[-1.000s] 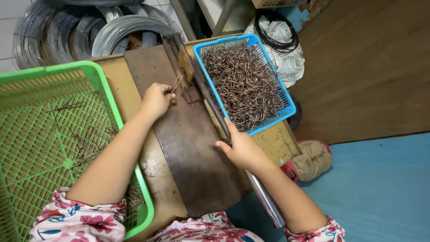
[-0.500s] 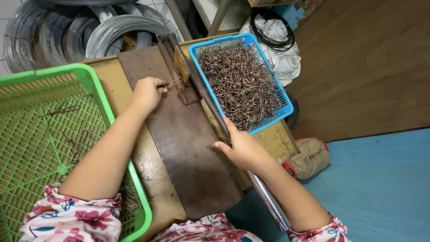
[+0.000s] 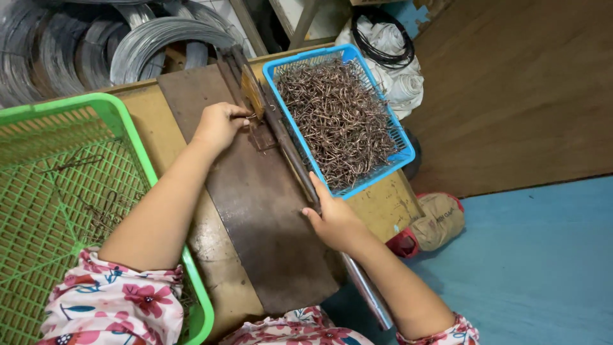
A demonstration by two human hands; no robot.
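- Pinching a small bent piece of brown wire (image 3: 250, 117), the left hand (image 3: 218, 124) has its fingers pressed together on it at the far end of the dark metal plate (image 3: 255, 217), right beside the small block fixed to the long metal lever (image 3: 300, 172).
- Compared with a second ago, this hand has moved only slightly, closer in against the block; the wire piece now seems seated there, so the bending step looks about ready.
- Gripping the lever partway down, the right hand (image 3: 335, 223) has stayed put, fingers curled around the bar.
- Sitting on the wooden surface (image 3: 377, 207), the blue basket (image 3: 389, 163) of brown wire hooks lies to the right of the lever.
- Lying at left, the green basket (image 3: 128, 128) holds a few pieces; wire coils (image 3: 96, 45) rest beyond.
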